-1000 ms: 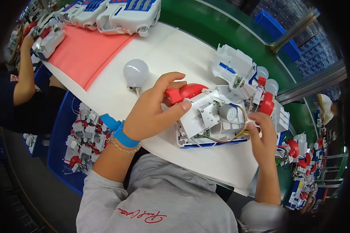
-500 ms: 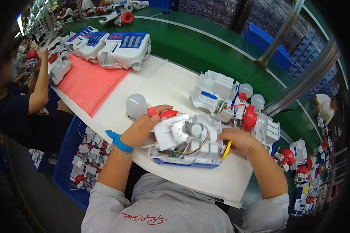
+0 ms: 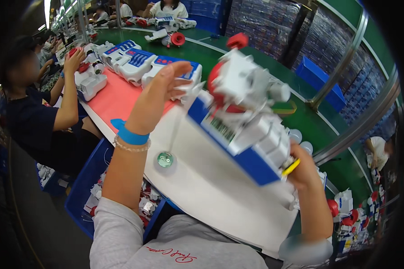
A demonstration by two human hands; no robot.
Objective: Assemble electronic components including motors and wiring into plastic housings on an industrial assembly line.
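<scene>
Your right hand is closed around the lower right end of a white plastic housing with a blue rim, its fingers partly hidden behind it, while your left hand is raised with fingers loosely parted and nothing clearly in their grasp; blur keeps you from telling whether the fingertips touch anything. The housing is tilted up above the white, smooth-covered worktop, over its right part as you see it, and its long axis slants from the upper left, facing your left hand, down to the lower right at your right palm, so the right hand is the nearer one and the far end lies up and leftward from its grip. On that upper end sit a curved red plastic part and a white cylindrical fitting, and a small yellow strip shows beside your right fingers. Between the housing and your left forearm, near the worktop's near left edge, is a round bulb piece with a green disc, a thin pale wire rising from it; beyond, a salmon-pink sheet covers the worktop's left end
</scene>
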